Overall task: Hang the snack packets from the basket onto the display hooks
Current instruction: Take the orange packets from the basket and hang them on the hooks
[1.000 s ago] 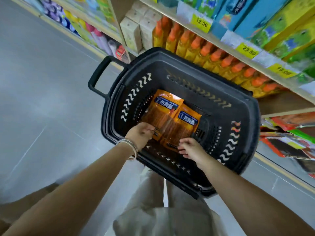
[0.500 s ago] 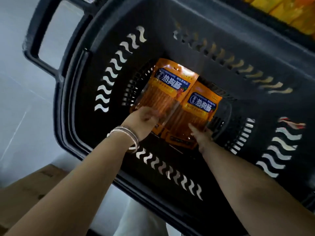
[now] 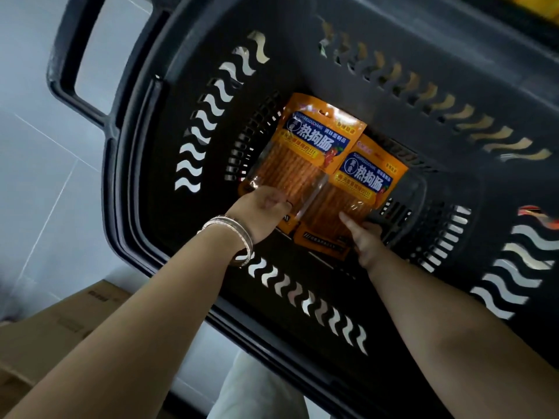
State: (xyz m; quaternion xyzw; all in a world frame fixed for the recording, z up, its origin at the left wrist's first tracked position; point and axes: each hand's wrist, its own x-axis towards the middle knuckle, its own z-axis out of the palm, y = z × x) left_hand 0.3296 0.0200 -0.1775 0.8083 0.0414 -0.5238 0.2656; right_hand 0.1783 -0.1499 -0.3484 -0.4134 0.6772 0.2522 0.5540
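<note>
View straight down into a black plastic basket (image 3: pixel 423 86) w/ wavy slots cut in its walls. Two orange snack packets lie at the btm of it, near the middle. The left packet (image 3: pixel 311 146) overlaps the right packet (image 3: pixel 369 182) and covers its left edge. Both have their long axis running from the person toward the basket's far wall, tipped a little to the right. On each, the hang-hole end w/ the blue label points away from the person, and the end w/ the clear window showing brown sticks points back at them. The left hand (image 3: pixel 263 207), w/ silver bangles (image 3: pixel 239 237) on its wrist, has its fingers curled over the near end of the left packet and grips it at the window; blur hides the fingertips. The right hand (image 3: pixel 366 237) lays its thumb up the front of the right packet's near end, w/ the other fingers curled at the lower right corner, partly hidden, so it pinches that packet. The basket's handle (image 3: pixel 69 86) is at upper left, over grey tiled floor (image 3: pixel 36 176). A cardboard box (image 3: pixel 60 328) sits at lower left.
</note>
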